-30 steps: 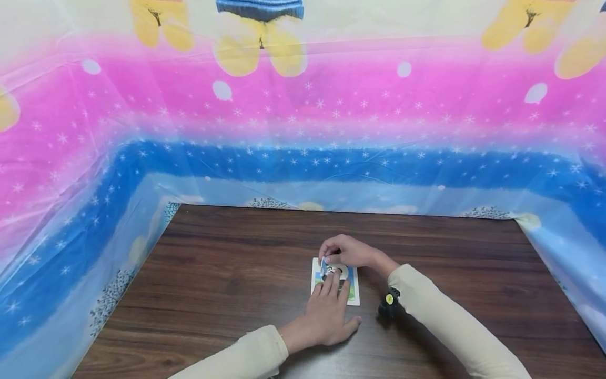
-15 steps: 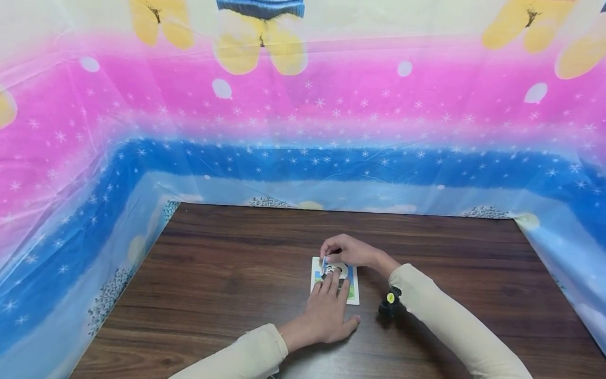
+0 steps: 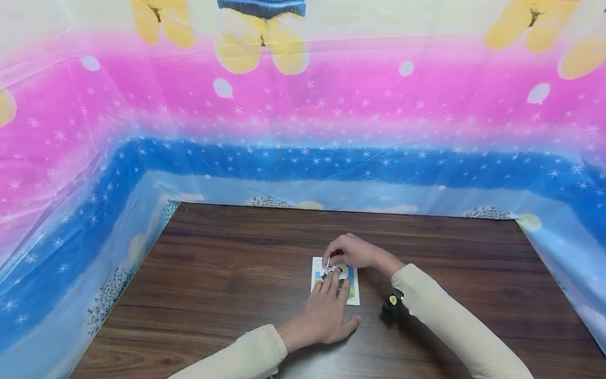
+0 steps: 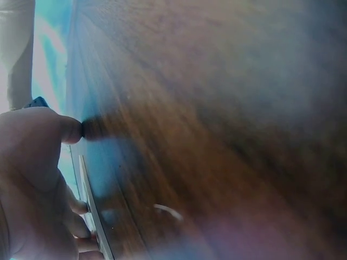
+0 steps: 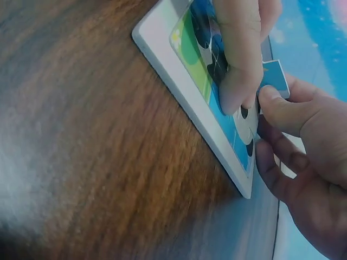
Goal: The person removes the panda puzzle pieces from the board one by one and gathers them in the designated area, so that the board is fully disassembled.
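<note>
Tile, thin and blue, had turned edge-on, seemingly unseated, pinched by the right hand; outstretched left hand pressed white-bordered picture board.

Two hands below centre in head view: one left hand, one right hand. Two cream sleeves, bottom of frame. One picture board, centre-low. One small blue piece, right side of right wrist view. One black wrist device, lower right. One counter. Four white ovals, upper frame.
</note>
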`<action>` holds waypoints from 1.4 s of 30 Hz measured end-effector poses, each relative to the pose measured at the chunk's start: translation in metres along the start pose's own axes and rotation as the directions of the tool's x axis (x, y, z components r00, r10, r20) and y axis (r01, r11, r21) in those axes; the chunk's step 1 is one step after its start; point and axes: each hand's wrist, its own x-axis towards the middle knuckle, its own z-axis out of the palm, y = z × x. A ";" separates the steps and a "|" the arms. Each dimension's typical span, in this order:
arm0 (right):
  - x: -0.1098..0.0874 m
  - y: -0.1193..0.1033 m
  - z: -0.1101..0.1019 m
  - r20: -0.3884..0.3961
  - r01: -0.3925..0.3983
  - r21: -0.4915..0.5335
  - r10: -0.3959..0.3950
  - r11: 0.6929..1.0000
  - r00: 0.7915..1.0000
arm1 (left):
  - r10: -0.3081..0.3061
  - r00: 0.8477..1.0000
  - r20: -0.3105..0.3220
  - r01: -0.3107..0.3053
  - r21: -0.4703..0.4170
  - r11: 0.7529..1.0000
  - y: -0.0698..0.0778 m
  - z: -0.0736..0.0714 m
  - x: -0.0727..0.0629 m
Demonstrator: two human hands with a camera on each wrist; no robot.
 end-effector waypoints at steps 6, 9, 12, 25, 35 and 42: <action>-0.003 0.002 -0.005 0.016 0.030 -0.016 -0.030 0.999 0.999 | 0.004 1.000 -0.001 -0.004 0.000 1.000 0.001 -0.002 0.001; -0.003 0.003 -0.006 0.003 0.042 -0.017 -0.042 0.999 0.999 | 0.005 1.000 -0.007 -0.005 0.014 1.000 0.002 -0.002 0.001; -0.002 0.002 -0.004 -0.027 0.066 -0.025 -0.067 0.997 0.997 | 0.007 1.000 -0.017 -0.007 0.030 1.000 0.001 -0.002 0.001; 0.000 0.003 -0.004 -0.144 0.031 -0.043 -0.037 0.999 0.989 | 0.038 0.999 -0.032 -0.037 0.025 0.999 0.002 -0.002 0.002; -0.006 -0.004 -0.015 -0.181 -0.055 -0.003 0.053 0.998 0.982 | 0.008 1.000 -0.019 -0.008 0.025 1.000 0.001 -0.001 0.002; -0.029 -0.006 -0.029 -0.209 -0.098 0.033 0.103 0.995 0.972 | 0.012 1.000 -0.016 -0.011 0.010 1.000 -0.002 0.000 -0.001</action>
